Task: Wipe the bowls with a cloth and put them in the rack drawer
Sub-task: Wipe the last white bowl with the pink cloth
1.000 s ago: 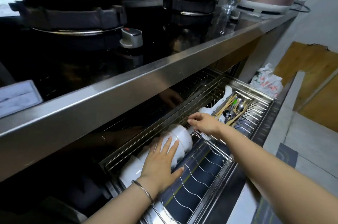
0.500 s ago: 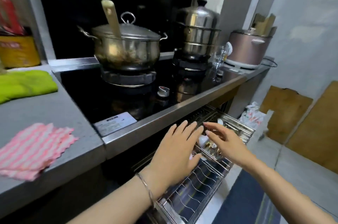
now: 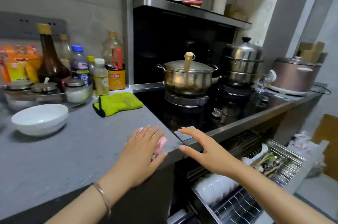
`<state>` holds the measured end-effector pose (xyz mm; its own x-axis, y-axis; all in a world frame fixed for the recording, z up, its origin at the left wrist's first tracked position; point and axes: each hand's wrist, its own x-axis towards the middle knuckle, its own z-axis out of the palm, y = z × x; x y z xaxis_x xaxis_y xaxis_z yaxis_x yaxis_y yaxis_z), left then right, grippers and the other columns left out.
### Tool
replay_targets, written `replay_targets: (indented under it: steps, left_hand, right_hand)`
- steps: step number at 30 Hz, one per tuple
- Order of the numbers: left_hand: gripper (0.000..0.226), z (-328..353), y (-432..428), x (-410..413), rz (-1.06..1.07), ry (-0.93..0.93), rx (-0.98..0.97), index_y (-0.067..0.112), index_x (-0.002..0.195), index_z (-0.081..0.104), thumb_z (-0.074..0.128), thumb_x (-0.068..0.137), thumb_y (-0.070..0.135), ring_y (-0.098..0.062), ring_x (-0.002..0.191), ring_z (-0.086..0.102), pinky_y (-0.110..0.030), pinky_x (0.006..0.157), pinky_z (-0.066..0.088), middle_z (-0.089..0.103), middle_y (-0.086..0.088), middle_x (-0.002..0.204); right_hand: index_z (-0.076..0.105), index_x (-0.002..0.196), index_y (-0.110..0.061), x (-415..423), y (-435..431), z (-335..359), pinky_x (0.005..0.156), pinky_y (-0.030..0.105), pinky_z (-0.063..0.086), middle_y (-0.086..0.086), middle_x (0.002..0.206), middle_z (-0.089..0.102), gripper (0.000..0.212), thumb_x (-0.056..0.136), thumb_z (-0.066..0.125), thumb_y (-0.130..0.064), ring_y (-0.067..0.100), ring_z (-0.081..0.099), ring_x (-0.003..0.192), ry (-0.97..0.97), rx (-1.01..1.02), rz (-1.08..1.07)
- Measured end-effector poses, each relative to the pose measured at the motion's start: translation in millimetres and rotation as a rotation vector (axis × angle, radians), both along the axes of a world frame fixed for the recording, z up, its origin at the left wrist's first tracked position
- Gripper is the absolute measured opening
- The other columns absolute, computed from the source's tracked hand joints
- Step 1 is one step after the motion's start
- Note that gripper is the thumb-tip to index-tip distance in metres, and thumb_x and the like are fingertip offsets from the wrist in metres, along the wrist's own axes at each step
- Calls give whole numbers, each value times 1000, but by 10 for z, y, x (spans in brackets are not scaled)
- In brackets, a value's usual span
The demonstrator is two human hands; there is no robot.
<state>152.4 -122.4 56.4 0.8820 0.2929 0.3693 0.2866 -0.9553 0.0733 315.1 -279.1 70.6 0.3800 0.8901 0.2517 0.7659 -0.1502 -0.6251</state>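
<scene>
A white bowl (image 3: pixel 40 118) stands upright on the grey counter (image 3: pixel 69 152) at the left. My left hand (image 3: pixel 141 152) lies flat over the pink striped cloth (image 3: pixel 161 143) at the counter's front right corner, fingers straight. My right hand (image 3: pixel 204 148) hovers open just right of it, above the open rack drawer (image 3: pixel 285 169). Several white bowls (image 3: pixel 214 188) stand on edge in the drawer's wire rack, below my right forearm.
A green cloth (image 3: pixel 118 103) lies by the stove. A lidded steel pot (image 3: pixel 187 76) and a steamer (image 3: pixel 241 63) sit on the black hob, a rice cooker (image 3: pixel 294 75) at the far right. Bottles and jars (image 3: pixel 82 70) line the back left. Cutlery (image 3: pixel 272 161) fills the drawer's right part.
Both hands left the bowls in the drawer and rose to counter height. My left hand now covers the pink cloth, and the view has swung up and to the left.
</scene>
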Motion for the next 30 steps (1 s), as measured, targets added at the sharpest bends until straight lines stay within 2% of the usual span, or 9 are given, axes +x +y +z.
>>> replay_targets:
  steps: [2,4,6,9,13,15,18,23,30]
  left_hand:
    - [75,24,104,-174,-17,-13,-102,22,136,51,20,82,63,-19,139,37,-24,111,16,46,4,146]
    - [86,-17,202,-280,-29,-56,-124,24,139,47,11,75,68,-13,141,29,-18,109,12,40,9,149]
    - [87,-26,250,-351,-36,-63,-144,25,136,49,11,73,70,-11,135,34,-16,103,16,45,10,143]
    - [83,-52,271,-416,-41,-69,-170,24,133,52,13,73,66,-13,130,40,-15,98,20,50,9,139]
    - [83,-55,274,-437,-12,-6,-187,30,137,45,9,71,67,-7,132,37,-19,106,23,45,14,143]
    - [69,-47,271,-426,-4,4,-193,31,139,42,21,83,65,-6,134,35,-20,107,22,41,14,146]
    - [47,-36,268,-422,4,0,-190,30,141,39,40,97,48,-7,135,34,-21,108,21,39,14,147]
    - [45,-55,279,-422,15,-11,-197,30,139,42,42,97,45,-9,130,40,-25,106,26,45,12,143]
    - [41,-62,267,-459,49,-40,-244,27,134,46,45,97,44,-12,122,47,-25,99,33,52,9,134]
  right_hand:
    - [51,128,-38,-164,168,-30,102,10,30,-28,131,48,41,89,58,-48,-14,39,123,4,17,21]
    - [61,117,-34,-281,305,-68,100,12,35,-23,120,57,31,88,62,-45,-10,48,117,-20,50,33]
    - [67,107,-29,-367,400,-95,95,15,40,-19,108,62,25,86,66,-44,-6,54,108,-62,66,31]
    - [71,98,-27,-438,480,-80,85,12,41,-18,97,63,18,85,68,-40,-5,56,97,-142,67,5]
    - [72,93,-27,-435,520,-48,78,13,39,-15,93,61,11,87,67,-35,-2,56,91,-204,1,-41]
    - [72,87,-23,-426,544,-26,78,19,41,-16,88,60,10,88,67,-31,-1,55,86,-225,-7,-53]
    - [72,84,-21,-468,575,49,78,22,42,-20,81,57,11,90,65,-27,-1,54,84,-251,35,-66]
    - [73,89,-24,-510,559,59,76,24,45,-10,91,64,13,88,65,-35,7,58,86,-359,-60,-59]
    - [71,83,-25,-566,563,39,75,22,43,-11,85,65,13,89,65,-35,5,56,83,-389,69,-49]
